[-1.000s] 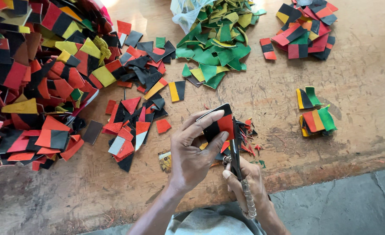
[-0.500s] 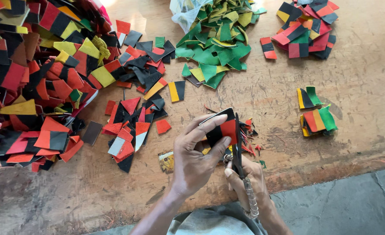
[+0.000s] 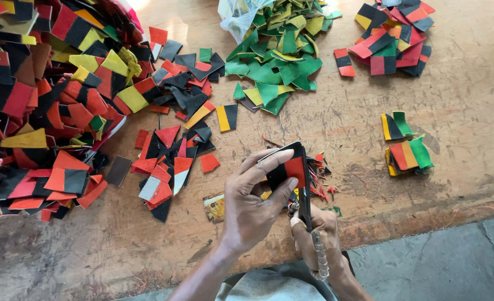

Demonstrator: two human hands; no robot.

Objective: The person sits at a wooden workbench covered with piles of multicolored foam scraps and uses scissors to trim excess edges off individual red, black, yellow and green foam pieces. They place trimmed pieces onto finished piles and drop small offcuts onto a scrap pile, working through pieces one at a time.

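1. The left hand [image 3: 252,203] pinches a black-and-red patch [image 3: 287,170] at table [image 3: 470,111] centre.
2. The right hand [image 3: 318,228] is closed around scissors [image 3: 305,200], blades on the patch's edge.
3. Trimmings [image 3: 319,178] lie just at 3 o'clock of the patch; a big patch pile [image 3: 40,100] at 9.

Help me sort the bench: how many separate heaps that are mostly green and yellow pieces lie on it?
1: the green and yellow heap at top centre, spilling from a clear plastic bag. Other heaps are mostly red and black; more may lie outside the frame.
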